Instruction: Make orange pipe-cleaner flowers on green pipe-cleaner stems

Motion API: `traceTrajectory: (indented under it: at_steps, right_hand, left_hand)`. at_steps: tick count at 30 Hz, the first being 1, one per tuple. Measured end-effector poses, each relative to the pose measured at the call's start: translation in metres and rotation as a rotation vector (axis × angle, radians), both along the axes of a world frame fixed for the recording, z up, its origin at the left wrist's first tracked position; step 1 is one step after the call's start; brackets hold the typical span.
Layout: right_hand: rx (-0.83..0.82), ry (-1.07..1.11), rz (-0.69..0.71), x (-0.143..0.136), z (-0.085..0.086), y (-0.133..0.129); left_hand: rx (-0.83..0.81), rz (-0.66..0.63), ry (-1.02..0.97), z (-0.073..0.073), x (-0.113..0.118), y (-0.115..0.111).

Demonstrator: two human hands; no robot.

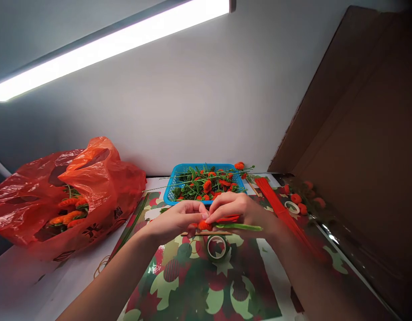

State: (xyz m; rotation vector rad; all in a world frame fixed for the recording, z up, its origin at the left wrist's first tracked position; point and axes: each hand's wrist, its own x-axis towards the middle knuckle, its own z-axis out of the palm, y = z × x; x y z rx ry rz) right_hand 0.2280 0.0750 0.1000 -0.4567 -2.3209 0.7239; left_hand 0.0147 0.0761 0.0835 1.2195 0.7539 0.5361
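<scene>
My left hand (182,219) and my right hand (237,209) meet at the middle, above the patterned mat. Between their fingertips is an orange piece (205,225), rounded like a small flower head. My left fingers pinch it from the left. The right thumb and index finger press on its upper side, and red strips run under that palm. A green fuzzy stem (241,227) points right from the orange piece. Just below the hands a roll of green tape (217,248) lies on the mat. Behind them a blue basket (168,189) holds green stems and orange flowers.
A red plastic bag (125,178) with orange flowers stands at the left. Red strips (276,203), a white ring (292,207) and orange balls (296,199) lie at the right, beside a cardboard panel (359,111). A lit tube lamp (125,42) hangs above.
</scene>
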Motion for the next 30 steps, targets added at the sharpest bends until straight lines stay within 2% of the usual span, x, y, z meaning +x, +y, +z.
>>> traceTrajectory:
  at_steps: [3, 5, 8, 10, 13, 17, 19, 21, 23, 25, 26, 28, 30]
  right_hand:
    - [0.038, 0.069, -0.035, -0.003, -0.001, 0.0]
    - [0.031, 0.126, -0.118, -0.007, -0.002, 0.0]
    - [-0.022, 0.152, -0.343, -0.016, -0.004, -0.002]
    - [-0.14, 0.199, -0.491, -0.024, -0.007, -0.003]
    - [-0.509, 0.425, -0.591, -0.032, -0.014, 0.0]
    - [-1.186, 0.691, -0.536, -0.033, -0.021, 0.009]
    - [-1.484, 0.71, -0.488, -0.032, -0.023, 0.012]
    - [-1.625, 0.693, -0.451, -0.032, -0.023, 0.013]
    - [-1.631, 0.702, -0.442, -0.033, -0.023, 0.012]
    - [-1.51, 0.737, -0.443, -0.034, -0.023, 0.01]
    - [-1.37, 0.742, -0.44, -0.033, -0.022, 0.009]
    - [-0.96, 0.662, -0.415, -0.03, -0.021, 0.007]
    - [-0.548, 0.499, -0.368, -0.025, -0.018, 0.006]
  left_hand:
    - [0.037, 0.027, -0.015, -0.001, -0.001, 0.001]
    - [0.116, 0.07, -0.008, -0.001, -0.001, 0.0]
    - [0.325, 0.162, 0.068, 0.002, 0.0, -0.001]
    - [0.547, 0.249, 0.148, 0.003, 0.002, -0.003]
    - [0.995, 0.352, 0.315, 0.001, 0.006, -0.005]
    - [1.615, 0.371, 0.538, -0.009, 0.007, -0.004]
    - [1.835, 0.366, 0.595, -0.014, 0.006, -0.002]
    - [1.939, 0.368, 0.59, -0.017, 0.005, 0.0]
    - [1.889, 0.391, 0.519, -0.018, 0.005, 0.001]
    - [1.666, 0.456, 0.4, -0.015, 0.005, 0.001]
    - [1.495, 0.487, 0.328, -0.013, 0.006, 0.0]
    - [1.094, 0.496, 0.172, -0.008, 0.006, -0.001]
    - [0.699, 0.418, 0.016, -0.004, 0.004, -0.001]
